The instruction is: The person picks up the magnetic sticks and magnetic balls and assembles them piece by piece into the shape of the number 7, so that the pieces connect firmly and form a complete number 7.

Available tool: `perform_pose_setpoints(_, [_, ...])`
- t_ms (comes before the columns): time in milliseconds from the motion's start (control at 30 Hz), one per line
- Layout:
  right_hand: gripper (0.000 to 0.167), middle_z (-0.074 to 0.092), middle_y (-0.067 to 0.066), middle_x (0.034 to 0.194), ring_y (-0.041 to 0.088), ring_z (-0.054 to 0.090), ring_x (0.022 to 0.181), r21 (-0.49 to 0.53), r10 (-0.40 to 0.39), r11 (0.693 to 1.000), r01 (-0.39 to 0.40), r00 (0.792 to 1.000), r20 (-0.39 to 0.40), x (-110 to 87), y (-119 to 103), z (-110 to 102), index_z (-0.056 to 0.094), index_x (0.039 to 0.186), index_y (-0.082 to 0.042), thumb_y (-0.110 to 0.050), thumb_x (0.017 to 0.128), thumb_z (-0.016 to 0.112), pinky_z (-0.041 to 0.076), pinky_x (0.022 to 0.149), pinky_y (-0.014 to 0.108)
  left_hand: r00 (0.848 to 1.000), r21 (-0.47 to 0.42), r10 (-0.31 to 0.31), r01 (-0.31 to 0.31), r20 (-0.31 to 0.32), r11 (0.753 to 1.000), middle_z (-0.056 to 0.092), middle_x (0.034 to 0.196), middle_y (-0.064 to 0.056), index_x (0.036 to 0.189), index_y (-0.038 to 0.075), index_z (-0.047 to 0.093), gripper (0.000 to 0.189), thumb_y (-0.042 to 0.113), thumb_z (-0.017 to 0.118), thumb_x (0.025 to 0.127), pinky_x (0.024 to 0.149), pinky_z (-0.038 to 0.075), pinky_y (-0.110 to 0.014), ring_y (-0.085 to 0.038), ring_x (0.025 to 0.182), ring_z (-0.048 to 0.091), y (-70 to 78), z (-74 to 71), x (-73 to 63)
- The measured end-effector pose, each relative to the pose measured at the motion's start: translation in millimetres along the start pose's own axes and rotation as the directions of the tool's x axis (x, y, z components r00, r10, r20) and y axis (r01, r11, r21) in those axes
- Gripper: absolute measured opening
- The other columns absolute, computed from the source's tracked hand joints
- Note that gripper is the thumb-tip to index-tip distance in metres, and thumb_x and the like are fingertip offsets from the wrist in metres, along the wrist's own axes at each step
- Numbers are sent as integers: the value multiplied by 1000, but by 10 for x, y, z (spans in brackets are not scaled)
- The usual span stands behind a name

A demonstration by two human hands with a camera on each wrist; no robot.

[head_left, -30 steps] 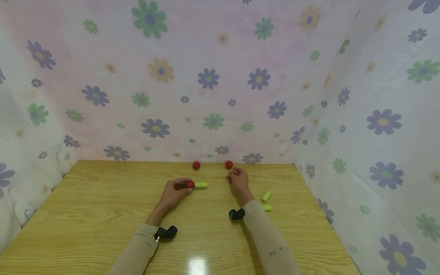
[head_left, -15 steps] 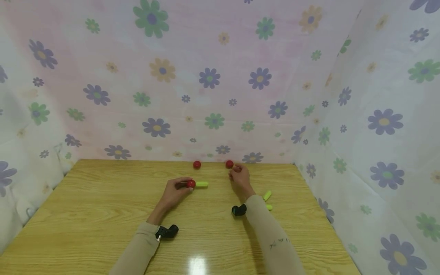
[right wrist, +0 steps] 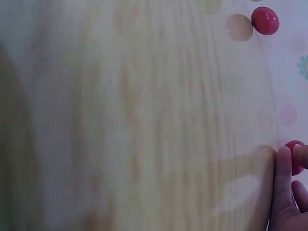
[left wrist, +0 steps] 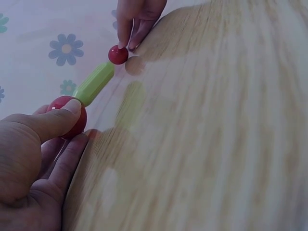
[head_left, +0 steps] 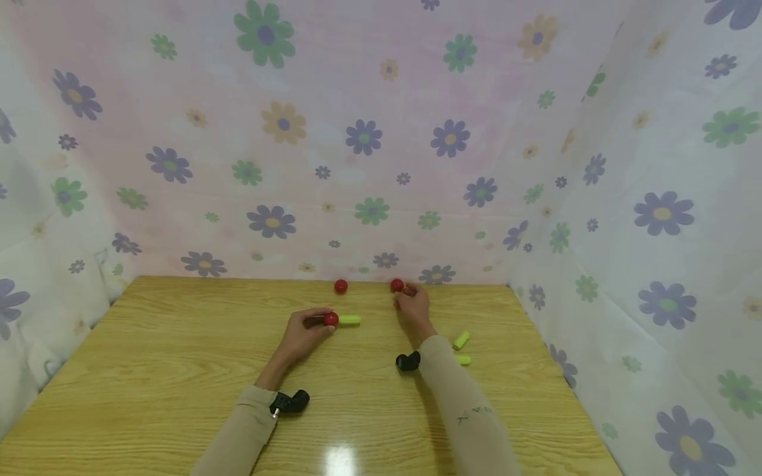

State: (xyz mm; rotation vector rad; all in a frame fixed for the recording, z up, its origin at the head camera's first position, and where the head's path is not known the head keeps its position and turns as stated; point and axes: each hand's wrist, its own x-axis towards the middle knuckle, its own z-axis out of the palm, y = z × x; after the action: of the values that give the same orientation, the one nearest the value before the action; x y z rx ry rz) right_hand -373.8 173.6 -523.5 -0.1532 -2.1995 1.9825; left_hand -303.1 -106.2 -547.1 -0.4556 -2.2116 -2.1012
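Observation:
My left hand [head_left: 299, 336] pinches a glossy red ball [head_left: 331, 319] between thumb and fingers, low over the table. A lime-green ribbed stick [head_left: 350, 319] extends rightward from that ball; in the left wrist view the stick [left wrist: 95, 83] meets the held ball [left wrist: 72, 126]. At the table's back edge, my right hand [head_left: 414, 308] has thumb and fingertip around a second red ball [head_left: 397, 285]. The right wrist view shows this ball [right wrist: 297, 166] between them, partly covered. Another red ball [head_left: 340, 286] lies untouched along the back edge, left of it.
Two more lime-green sticks [head_left: 461, 340] lie right of centre, one partly hidden by the right sleeve [head_left: 455, 390]. A flower-printed cloth [head_left: 321, 198] rises behind the wood-grain table [head_left: 178, 344] and along its sides.
My right hand has reached slightly forward, and its fingers have come onto the back red ball. The left hand keeps its hold, nearly still.

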Motion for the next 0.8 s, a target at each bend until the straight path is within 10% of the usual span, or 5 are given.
perform_pose_setpoints(400, [43,60,31,120,16,66,72,-28,23,999,-25,998,-54,100,1,123,55,135,11,3,94,67,55,59,18,1000,4,-6,6,-12,1000,66,125,-30,126,-11,66,41,-5,77,87,87,57,-19,-42,117,64,3,-3,7])
perform_pose_setpoints(800, [38,62,24,119,31,62,103,-94,28,995,-33,998,-59,107,-33,139,63,131,4,-7,95,70,54,74,26,999,-8,-44,44,-13,999,67,125,-27,126,-7,68,41,-5,77,86,86,57,-20,-41,119,64,23,6,2])
